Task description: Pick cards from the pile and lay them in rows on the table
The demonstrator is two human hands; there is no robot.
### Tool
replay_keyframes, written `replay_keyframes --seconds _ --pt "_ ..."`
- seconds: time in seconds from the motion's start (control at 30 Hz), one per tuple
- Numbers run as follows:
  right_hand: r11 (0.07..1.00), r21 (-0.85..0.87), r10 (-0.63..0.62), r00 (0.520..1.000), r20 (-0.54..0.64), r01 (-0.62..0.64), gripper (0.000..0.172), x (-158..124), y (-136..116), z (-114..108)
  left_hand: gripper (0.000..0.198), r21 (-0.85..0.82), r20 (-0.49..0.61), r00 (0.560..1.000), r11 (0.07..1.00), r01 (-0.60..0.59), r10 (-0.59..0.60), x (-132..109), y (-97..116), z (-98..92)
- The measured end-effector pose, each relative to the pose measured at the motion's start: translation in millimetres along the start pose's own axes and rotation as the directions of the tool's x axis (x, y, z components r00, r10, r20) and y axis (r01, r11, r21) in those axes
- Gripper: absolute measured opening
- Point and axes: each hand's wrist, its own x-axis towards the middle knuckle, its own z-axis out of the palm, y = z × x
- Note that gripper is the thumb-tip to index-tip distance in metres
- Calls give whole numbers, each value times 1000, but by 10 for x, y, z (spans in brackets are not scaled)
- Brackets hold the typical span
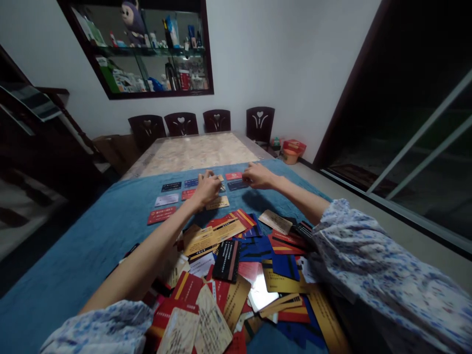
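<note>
My left hand (pixel 209 188) is over the laid-out cards, its fingers bent down and partly hiding a yellowish card (pixel 221 178); what they grip I cannot make out. My right hand (pixel 258 176) has its fingers pinched at the right end of a dark blue card (pixel 237 185). Just beyond that one lies a red card (pixel 233 175). Around my left hand, rows hold a black card (pixel 171 187), a blue card (pixel 191 183), a pale card (pixel 167 199), a gold card (pixel 218 202) and a larger red card (pixel 161 215).
A heap of mixed cards (pixel 226 260), many overlapping, spreads between my forearms on the blue cloth (pixel 121 206). Past the cloth, the patterned tabletop (pixel 195 147) extends toward several dark chairs (pixel 181 124). An orange bucket (pixel 290 156) stands on the floor at the right.
</note>
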Motion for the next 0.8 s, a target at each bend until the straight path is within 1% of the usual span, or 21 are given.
replay_keyframes --seconds 0.17,0.4,0.57,0.67,0.8 --pt "999 39 27 1000 -5 -27 19 -319 -49 -3 19 -24 -19 999 999 -47 47 -101 212 -1" --pt "996 63 61 998 -7 -61 18 -767 -100 7 22 -67 5 993 991 -117 117 -218 620 -23" --pt "993 89 77 996 -56 -72 18 -1027 -144 71 22 -101 23 989 985 -141 144 -257 872 29" --pt "990 111 98 994 -56 -92 17 -1175 -193 123 25 -105 58 985 982 -157 163 -295 1050 29" --pt "987 130 100 994 -42 -94 16 -1346 -246 212 26 -122 144 966 972 -200 217 -347 1278 24"
